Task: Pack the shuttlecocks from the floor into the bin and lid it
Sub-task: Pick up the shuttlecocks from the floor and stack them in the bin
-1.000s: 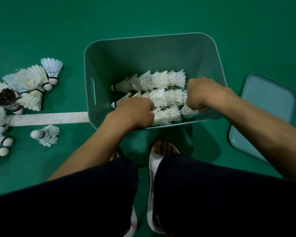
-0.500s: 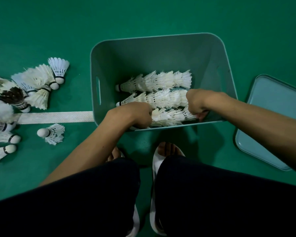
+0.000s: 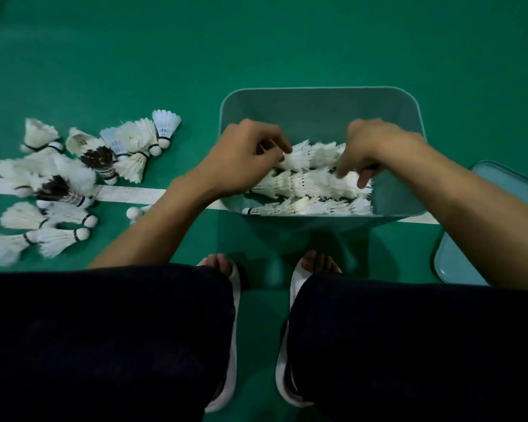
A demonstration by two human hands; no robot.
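Teal-grey plastic bin (image 3: 317, 111) on green floor (image 3: 256, 41), open. Inside, against its near wall: stacked shuttlecocks (image 3: 305, 184) in three rows, lying flat, cork ends toward the bin's left wall. Left hand (image 3: 241, 156): fingers curled together, pinching the feathers at the left end of the far row. Right hand (image 3: 375, 147): fingers bent down and apart, tips on the feathers; grip or mere touch cannot be told. Loose shuttlecocks (image 3: 73, 178) lie left of the bin, some across the white line (image 3: 128, 193). Lid (image 3: 464, 257) lies flat, right of the bin.
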